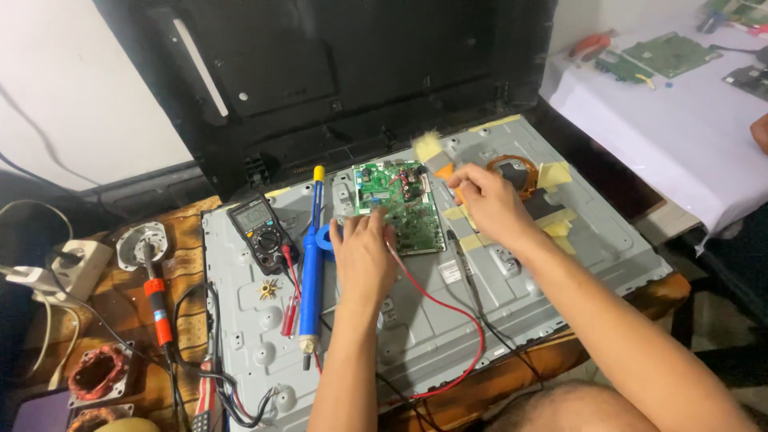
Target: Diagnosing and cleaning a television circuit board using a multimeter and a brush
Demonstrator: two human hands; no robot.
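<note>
A green circuit board (412, 214) is mounted on the grey metal back panel (560, 248) of a flat screen that lies on the bench. My left hand (362, 258) rests on the board's lower left corner, fingers spread flat. My right hand (488, 202) grips a paintbrush (433, 154) with an orange handle; its pale bristles are blurred above the board's upper right corner. A red wire (448, 308) and a black wire (472, 292) run from under my hands toward the panel's front edge.
A black multimeter (260, 230), a blue desoldering pump (312, 268) and red probes lie on the panel's left half. A soldering iron (157, 300), power strip (56, 272) and copper coils sit left. The black rear cover (336, 72) leans behind. A white table (680, 136) with green boards stands right.
</note>
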